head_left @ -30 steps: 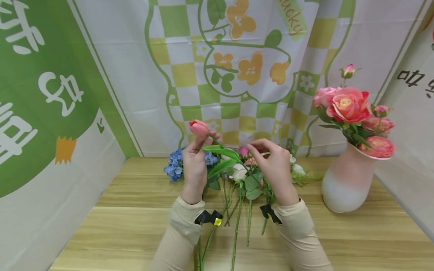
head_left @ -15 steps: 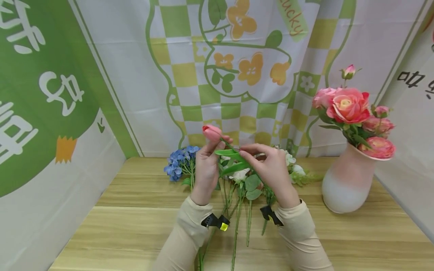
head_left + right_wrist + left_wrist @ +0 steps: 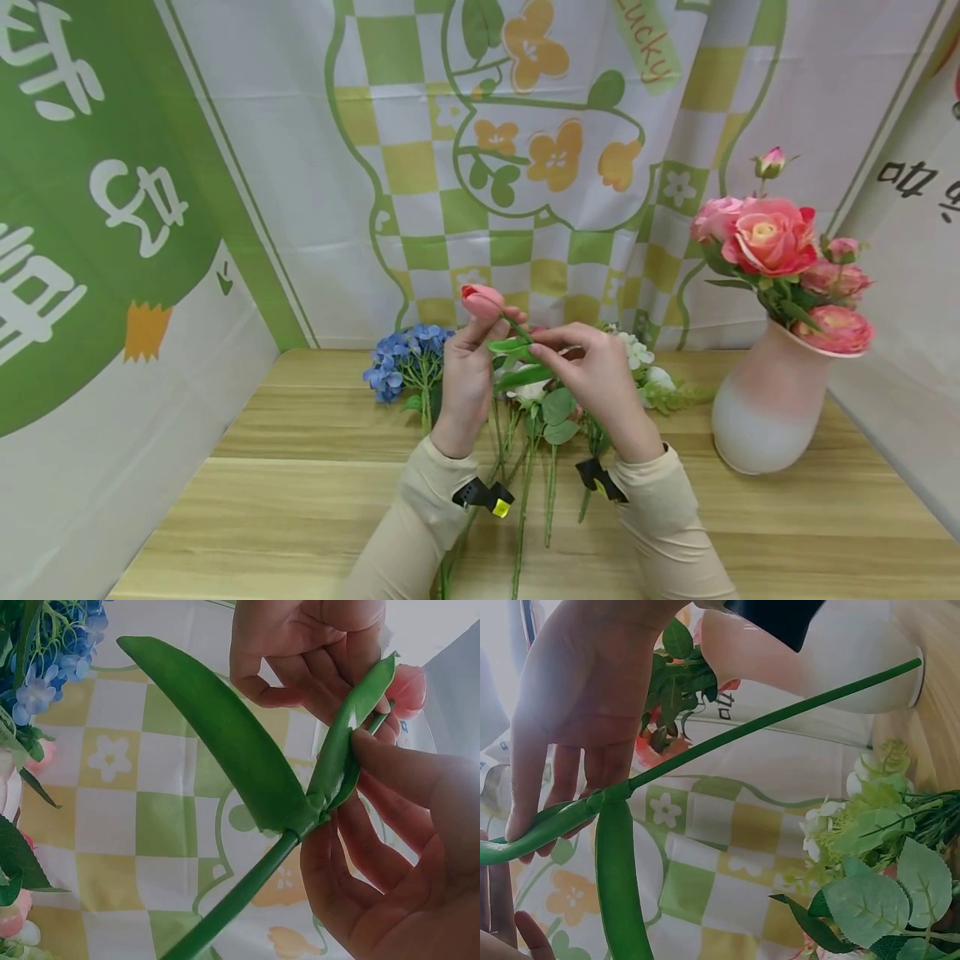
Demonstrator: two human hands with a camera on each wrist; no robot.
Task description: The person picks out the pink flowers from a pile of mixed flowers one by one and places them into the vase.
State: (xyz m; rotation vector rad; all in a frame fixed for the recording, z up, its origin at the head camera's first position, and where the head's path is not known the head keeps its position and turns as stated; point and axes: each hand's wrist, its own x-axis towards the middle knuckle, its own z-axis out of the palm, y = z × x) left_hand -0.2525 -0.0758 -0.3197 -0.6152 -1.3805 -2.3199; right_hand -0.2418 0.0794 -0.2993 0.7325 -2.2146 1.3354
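While my head view looks down over the wooden bench (image 3: 300, 500), I have both hands raised in the middle, sharing one pink tulip (image 3: 483, 302). It is held up above the other flowers, bloom tipped toward the left. My operator's left hand (image 3: 463, 383) grips it just below the bloom, thumb and fingers about the stem. The right hand (image 3: 600, 375) pinches it lower down, and my right wrist view shows that thumb pressed along a narrow leaf (image 3: 352, 712) with the fingers behind. A broader leaf (image 3: 217, 735) spreads out from the same joint, touched by neither hand. From my left wrist view, the bare stem (image 3: 780, 716) runs straight out beyond the joint.

Below the hands I see cut flowers lying together: a blue hydrangea (image 3: 405, 358) just beside the left hand, a white rose (image 3: 531, 392) partly hidden in the middle, small white blossoms (image 3: 637, 352) near the right hand, and a pale green sprig (image 3: 678, 396) at the right end. Several green stems (image 3: 528, 500) stretch toward the near edge.

Well to the right, a pink-and-white vase (image 3: 768, 408) stands upright, holding pink roses (image 3: 772, 236). Behind everything I get a green-and-yellow checked cloth (image 3: 547, 233). Beige sleeves (image 3: 667, 517) cover both forearms, with a black strap (image 3: 480, 493) at the left wrist.
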